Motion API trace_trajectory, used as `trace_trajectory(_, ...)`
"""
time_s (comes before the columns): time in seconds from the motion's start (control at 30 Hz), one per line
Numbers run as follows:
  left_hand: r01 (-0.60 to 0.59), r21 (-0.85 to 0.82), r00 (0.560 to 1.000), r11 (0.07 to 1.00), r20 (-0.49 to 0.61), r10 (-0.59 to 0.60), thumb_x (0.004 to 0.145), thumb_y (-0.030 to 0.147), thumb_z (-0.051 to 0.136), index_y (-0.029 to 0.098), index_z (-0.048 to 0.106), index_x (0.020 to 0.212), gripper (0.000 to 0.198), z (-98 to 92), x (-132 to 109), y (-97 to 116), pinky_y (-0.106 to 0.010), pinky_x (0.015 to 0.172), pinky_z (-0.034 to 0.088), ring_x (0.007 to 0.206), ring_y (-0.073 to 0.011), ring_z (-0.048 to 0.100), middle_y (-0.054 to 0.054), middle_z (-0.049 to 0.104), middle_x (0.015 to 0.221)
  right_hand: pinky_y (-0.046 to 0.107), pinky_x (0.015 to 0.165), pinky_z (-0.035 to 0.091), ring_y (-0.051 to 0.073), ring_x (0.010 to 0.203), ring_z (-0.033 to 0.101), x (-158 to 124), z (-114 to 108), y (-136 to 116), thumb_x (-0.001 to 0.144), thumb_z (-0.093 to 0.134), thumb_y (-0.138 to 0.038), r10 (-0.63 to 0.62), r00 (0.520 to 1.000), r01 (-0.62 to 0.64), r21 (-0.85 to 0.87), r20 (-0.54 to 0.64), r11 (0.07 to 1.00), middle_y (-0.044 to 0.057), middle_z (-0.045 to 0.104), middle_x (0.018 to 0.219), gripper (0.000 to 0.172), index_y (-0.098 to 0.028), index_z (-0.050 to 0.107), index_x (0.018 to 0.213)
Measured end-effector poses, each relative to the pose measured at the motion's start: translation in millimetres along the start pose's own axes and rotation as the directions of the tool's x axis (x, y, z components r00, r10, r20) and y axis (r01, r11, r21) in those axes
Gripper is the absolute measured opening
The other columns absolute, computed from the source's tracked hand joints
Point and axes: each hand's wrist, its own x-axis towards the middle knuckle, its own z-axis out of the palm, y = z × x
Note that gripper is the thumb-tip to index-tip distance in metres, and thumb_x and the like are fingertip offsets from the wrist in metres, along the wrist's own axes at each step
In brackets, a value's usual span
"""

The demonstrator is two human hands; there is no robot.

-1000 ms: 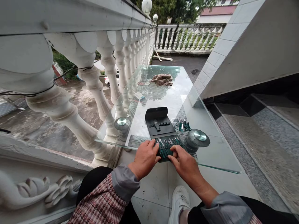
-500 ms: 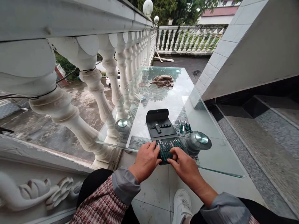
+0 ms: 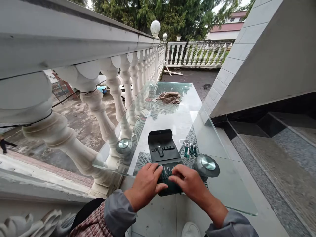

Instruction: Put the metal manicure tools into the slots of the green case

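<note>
A black tool case (image 3: 168,158) lies unfolded at the near edge of the glass table, its lower half filled with several slim green-handled tools (image 3: 166,171). My left hand (image 3: 146,184) rests on the case's left edge, thumb apart from the fingers. Over the case's right part is my right hand (image 3: 189,181), its fingers curled and the thumb close to them; whatever it may hold is hidden. Several green-handled clippers (image 3: 190,149) lie on the glass to the right of the case. The upper flap has loops with nothing in them.
The glass table (image 3: 222,184) has round metal fittings, one (image 3: 208,163) close to my right hand. Farther back lie a brown cloth (image 3: 169,97) and a small packet (image 3: 145,113). A white balustrade (image 3: 96,108) runs along the left; stairs (image 3: 266,144) rise on the right.
The view has tilted up, so the table and case appear lower. My right hand has shifted up and left over the tools, covering more of them. My left thumb now reaches farther across the case.
</note>
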Motion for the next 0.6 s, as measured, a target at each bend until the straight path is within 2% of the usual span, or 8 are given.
trace_trajectory(0.07,-0.052,0.027,0.999,0.998,-0.003,0.052,0.071,0.047,0.071,0.013,0.049,0.119,0.063,-0.4,13,3,-0.041,0.091,0.045,0.104,-0.0275,0.054,-0.013,0.057,0.117,0.025,0.062,0.041,0.013,0.062,0.054,12,-16,14,0.077,0.056,-0.038,0.117,0.973,-0.09,0.135,-0.199,0.987,-0.001,0.06,0.068,0.019,-0.02,0.058,0.072)
trace_trajectory(0.17,-0.152,0.022,0.988,0.988,0.004,0.152,0.073,0.05,0.068,0.011,0.048,0.122,0.066,11.4,30,10,-0.039,0.098,0.04,0.114,-0.0279,0.05,-0.016,0.053,0.125,0.027,0.06,0.043,0.016,0.064,0.056,31,-39,49,0.073,0.057,-0.048,0.377,0.796,-0.232,0.336,-0.474,0.913,0.003,0.064,0.073,0.033,-0.018,0.061,0.085)
trace_trajectory(0.23,-0.203,0.003,0.979,0.979,0.017,0.203,0.075,0.055,0.063,0.011,0.045,0.125,0.069,24.6,37,14,-0.04,0.104,0.035,0.122,-0.0278,0.044,-0.016,0.05,0.13,0.027,0.059,0.043,0.016,0.063,0.057,40,-48,72,0.072,0.056,-0.049,0.491,0.679,-0.283,0.421,-0.546,0.861,0.004,0.064,0.074,0.037,-0.016,0.061,0.088)
trace_trajectory(0.27,-0.211,-0.01,0.977,0.977,0.032,0.212,0.075,0.058,0.061,0.011,0.044,0.127,0.072,31.0,39,15,-0.04,0.105,0.033,0.126,-0.0279,0.041,-0.016,0.047,0.133,0.028,0.06,0.044,0.016,0.065,0.058,43,-50,81,0.071,0.057,-0.048,0.513,0.663,-0.321,0.412,-0.545,0.853,0.004,0.064,0.075,0.035,-0.016,0.061,0.087)
trace_trajectory(0.3,-0.215,-0.021,0.976,0.976,0.041,0.216,0.076,0.061,0.058,0.011,0.043,0.129,0.074,36.5,40,16,-0.041,0.106,0.031,0.127,-0.0282,0.039,-0.017,0.046,0.134,0.028,0.062,0.044,0.017,0.066,0.058,44,-50,88,0.071,0.056,-0.046,0.514,0.681,-0.363,0.369,-0.522,0.856,0.004,0.065,0.074,0.032,-0.017,0.061,0.085)
trace_trajectory(0.43,-0.221,-0.071,0.971,0.973,0.076,0.227,0.077,0.063,0.056,0.012,0.041,0.131,0.076,45.7,41,17,-0.043,0.107,0.029,0.129,-0.0289,0.037,-0.017,0.043,0.137,0.029,0.063,0.039,0.018,0.069,0.058,42,-38,92,0.077,0.051,-0.043,0.38,0.847,-0.428,-0.054,-0.371,0.902,0.002,0.064,0.074,0.024,-0.021,0.06,0.082)
trace_trajectory(0.5,-0.208,-0.1,0.973,0.973,0.081,0.216,0.077,0.063,0.056,0.012,0.041,0.131,0.075,44.4,42,16,-0.043,0.108,0.029,0.129,-0.0283,0.037,-0.016,0.043,0.137,0.029,0.061,0.037,0.019,0.071,0.058,41,-30,90,0.079,0.049,-0.043,0.312,0.888,-0.402,-0.241,-0.337,0.883,0.003,0.064,0.077,0.025,-0.021,0.059,0.087)
trace_trajectory(0.6,-0.197,-0.134,0.975,0.971,0.078,0.208,0.077,0.063,0.055,0.012,0.042,0.13,0.075,42.2,43,14,-0.042,0.108,0.028,0.128,-0.0282,0.038,-0.016,0.044,0.137,0.029,0.059,0.036,0.02,0.071,0.059,42,-23,91,0.081,0.048,-0.043,0.259,0.911,-0.373,-0.374,-0.32,0.849,0.004,0.064,0.08,0.028,-0.02,0.057,0.092)
